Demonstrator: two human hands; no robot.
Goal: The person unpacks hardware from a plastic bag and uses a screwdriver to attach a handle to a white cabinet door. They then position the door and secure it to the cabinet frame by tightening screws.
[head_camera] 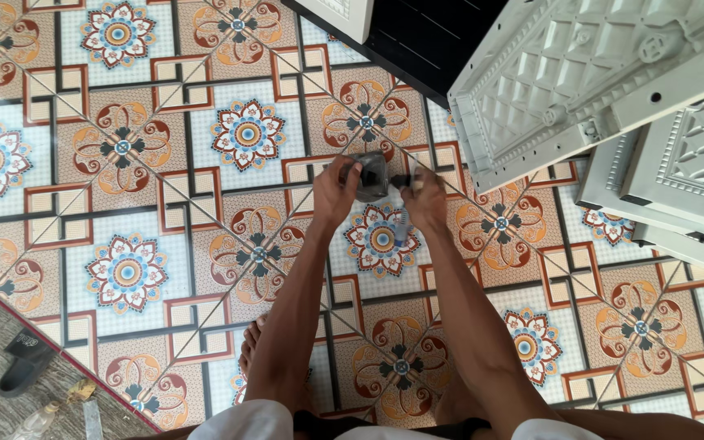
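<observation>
My left hand (334, 189) grips a small dark grey boxy part (373, 174), holding it above the patterned tile floor. My right hand (425, 195) pinches a short dark stub that sticks out of the part's right side. A blue and clear tool handle (402, 229) points downward below my right hand; I cannot tell whether the hand holds it or it lies on the floor. Both my forearms reach forward from the bottom of the view.
Several grey moulded plastic panels (588, 81) are stacked at the upper right, with more (678, 187) below them. A dark panel (433, 41) lies at the top centre. My bare foot (251, 346) rests on the tiles. A black sandal (26, 358) lies on rough ground at lower left.
</observation>
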